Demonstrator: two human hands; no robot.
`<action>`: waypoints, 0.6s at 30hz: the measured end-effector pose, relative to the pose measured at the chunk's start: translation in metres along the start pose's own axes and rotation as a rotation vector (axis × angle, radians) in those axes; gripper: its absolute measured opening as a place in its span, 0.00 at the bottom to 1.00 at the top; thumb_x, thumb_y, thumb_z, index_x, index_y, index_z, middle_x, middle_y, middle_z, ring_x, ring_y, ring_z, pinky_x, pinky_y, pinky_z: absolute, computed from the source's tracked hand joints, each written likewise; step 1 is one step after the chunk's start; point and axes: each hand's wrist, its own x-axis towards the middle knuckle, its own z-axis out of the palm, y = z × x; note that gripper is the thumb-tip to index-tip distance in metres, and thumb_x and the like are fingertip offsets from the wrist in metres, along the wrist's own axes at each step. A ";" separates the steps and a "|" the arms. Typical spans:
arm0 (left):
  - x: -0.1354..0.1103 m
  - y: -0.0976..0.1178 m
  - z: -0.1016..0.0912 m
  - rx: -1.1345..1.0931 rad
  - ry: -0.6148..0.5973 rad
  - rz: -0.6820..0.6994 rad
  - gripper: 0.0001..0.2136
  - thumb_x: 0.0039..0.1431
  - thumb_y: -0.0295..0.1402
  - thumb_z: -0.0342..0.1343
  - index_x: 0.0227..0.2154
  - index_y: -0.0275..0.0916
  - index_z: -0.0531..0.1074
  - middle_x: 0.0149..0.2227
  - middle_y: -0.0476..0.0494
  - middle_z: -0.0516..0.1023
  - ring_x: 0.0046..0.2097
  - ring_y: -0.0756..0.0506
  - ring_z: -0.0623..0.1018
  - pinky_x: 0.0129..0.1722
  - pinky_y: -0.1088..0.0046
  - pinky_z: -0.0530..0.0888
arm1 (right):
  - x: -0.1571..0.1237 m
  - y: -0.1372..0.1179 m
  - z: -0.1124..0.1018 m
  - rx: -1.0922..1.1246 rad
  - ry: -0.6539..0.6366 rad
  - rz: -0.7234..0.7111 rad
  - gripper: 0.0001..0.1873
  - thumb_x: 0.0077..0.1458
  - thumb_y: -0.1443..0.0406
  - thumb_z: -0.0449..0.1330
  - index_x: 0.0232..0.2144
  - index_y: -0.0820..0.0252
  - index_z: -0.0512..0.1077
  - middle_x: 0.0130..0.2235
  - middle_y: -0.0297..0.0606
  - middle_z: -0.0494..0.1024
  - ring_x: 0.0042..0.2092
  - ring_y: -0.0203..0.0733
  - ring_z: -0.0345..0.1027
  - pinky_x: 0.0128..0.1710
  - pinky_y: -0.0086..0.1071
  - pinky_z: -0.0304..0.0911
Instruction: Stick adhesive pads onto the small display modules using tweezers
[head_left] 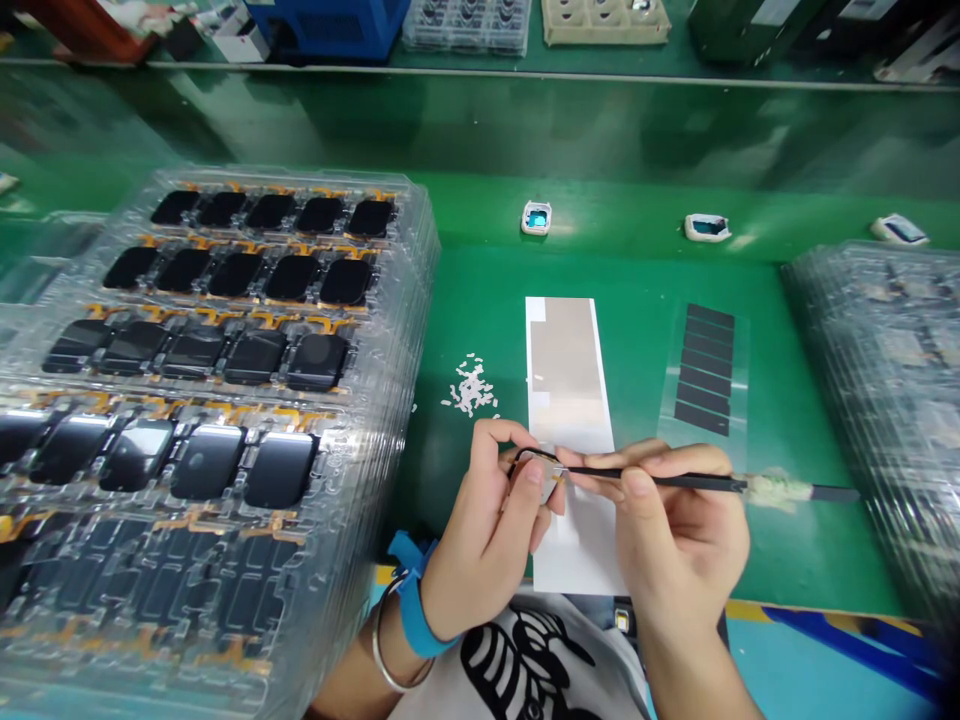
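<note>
Between the thumb and fingers of my left hand (484, 535) is a small watch display module (551, 484) with a dark rim, its silvery back turned up. My right hand (679, 540) grips black tweezers (697, 482) lying nearly level, with greenish-white wrapping near the rear end. Their tip meets the right side of the module; whether it pinches anything is too small to tell. Beneath both hands lies a white sheet (577, 550) with a grey-beige backing area (570, 350). A blue wrist strap (420, 605) and a bangle circle my left wrist.
Stacked clear trays (416, 300) of black watch screens (281, 470) fill the left. Small white scraps (472, 388) lie left of the sheet, and a film with black stickers (705, 370) to its right. More trays (885, 330) stand at right. White watch cases (536, 218) sit behind.
</note>
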 end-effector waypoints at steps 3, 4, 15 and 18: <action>-0.001 0.001 0.000 -0.001 0.002 -0.007 0.06 0.76 0.40 0.45 0.44 0.44 0.57 0.32 0.54 0.70 0.22 0.56 0.62 0.22 0.81 0.60 | 0.000 0.000 0.000 0.006 -0.009 -0.007 0.05 0.64 0.72 0.60 0.39 0.57 0.69 0.36 0.36 0.81 0.43 0.44 0.83 0.38 0.35 0.83; -0.001 0.001 0.000 -0.003 0.004 -0.011 0.06 0.76 0.40 0.45 0.44 0.44 0.57 0.32 0.54 0.70 0.22 0.56 0.62 0.22 0.81 0.60 | 0.000 0.000 0.000 0.007 -0.011 -0.009 0.05 0.64 0.72 0.60 0.39 0.57 0.69 0.36 0.36 0.81 0.43 0.44 0.83 0.39 0.35 0.83; 0.001 0.001 0.001 -0.006 0.017 -0.018 0.07 0.75 0.41 0.46 0.43 0.44 0.58 0.31 0.54 0.70 0.22 0.56 0.62 0.22 0.81 0.60 | 0.000 0.001 -0.001 0.026 -0.007 -0.002 0.06 0.64 0.72 0.60 0.39 0.56 0.70 0.37 0.35 0.81 0.43 0.43 0.83 0.39 0.32 0.83; 0.001 0.002 0.002 -0.007 0.027 -0.016 0.08 0.75 0.41 0.46 0.42 0.44 0.58 0.30 0.54 0.71 0.22 0.56 0.62 0.22 0.82 0.61 | 0.000 0.001 0.000 0.015 -0.010 -0.003 0.06 0.64 0.72 0.60 0.39 0.56 0.70 0.37 0.35 0.81 0.43 0.42 0.83 0.38 0.32 0.83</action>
